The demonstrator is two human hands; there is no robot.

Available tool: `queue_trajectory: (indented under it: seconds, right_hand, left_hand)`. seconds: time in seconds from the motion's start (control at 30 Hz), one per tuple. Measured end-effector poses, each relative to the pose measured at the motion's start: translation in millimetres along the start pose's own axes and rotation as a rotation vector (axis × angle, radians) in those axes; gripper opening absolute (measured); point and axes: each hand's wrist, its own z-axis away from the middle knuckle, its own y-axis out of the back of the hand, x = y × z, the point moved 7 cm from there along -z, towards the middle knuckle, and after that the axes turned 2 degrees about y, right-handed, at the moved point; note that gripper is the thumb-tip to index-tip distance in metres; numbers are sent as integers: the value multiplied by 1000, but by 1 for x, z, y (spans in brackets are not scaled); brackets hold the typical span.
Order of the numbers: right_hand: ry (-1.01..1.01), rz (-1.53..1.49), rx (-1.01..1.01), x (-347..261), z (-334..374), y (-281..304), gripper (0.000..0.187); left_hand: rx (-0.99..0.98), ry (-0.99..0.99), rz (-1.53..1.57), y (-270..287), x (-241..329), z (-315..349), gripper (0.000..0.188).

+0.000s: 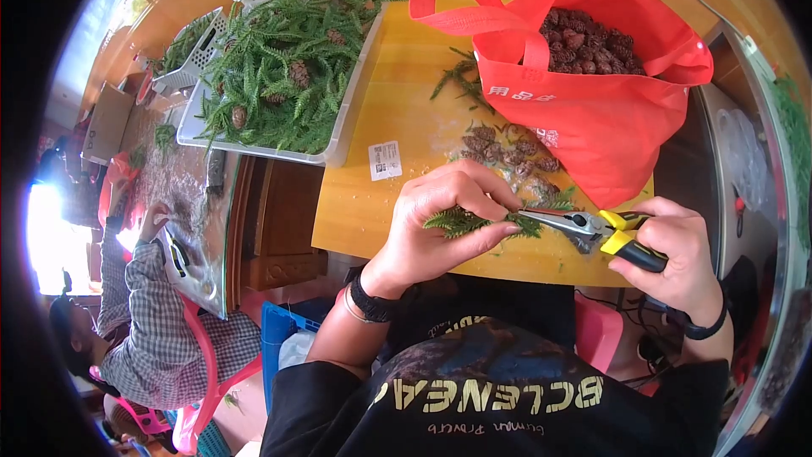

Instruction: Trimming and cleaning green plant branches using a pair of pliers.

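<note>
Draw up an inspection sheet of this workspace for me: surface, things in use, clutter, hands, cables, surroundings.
Surface: yellow table, specked with crumbs.
Things in use: green sprig; pliers, tips close to it.
Clutter: loose cones and a white label; also a tray of greenery and a red bag holding more cones.
Hands: left hand pinches the sprig; right hand grips the pliers.
Cables: dark cables at lower right, beyond the table edge.
Surroundings: co-worker at another table, left.
</note>
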Motion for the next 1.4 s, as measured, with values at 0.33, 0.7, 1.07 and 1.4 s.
queue_trajectory:
  seconds: [0.33,0.7,1.07,1.4]
  right_hand:
    - [-119,-188,-388,21,-5,-6,40]
    - [-211,-483,-716,26,-5,-17,25]
    - [-399,-886,-971,30,14,-33,16]
    - [-320,-1240,-903,-10,17,-42,27]
  left_hand:
    - [-69,-117,27,2,8,-6,18]
    - [-116,-284,-9,-3,20,-8,17]
    - [-162,-215,-53,-12,36,-10,14]
    - [-45,-40,96,3,21,-9,16]
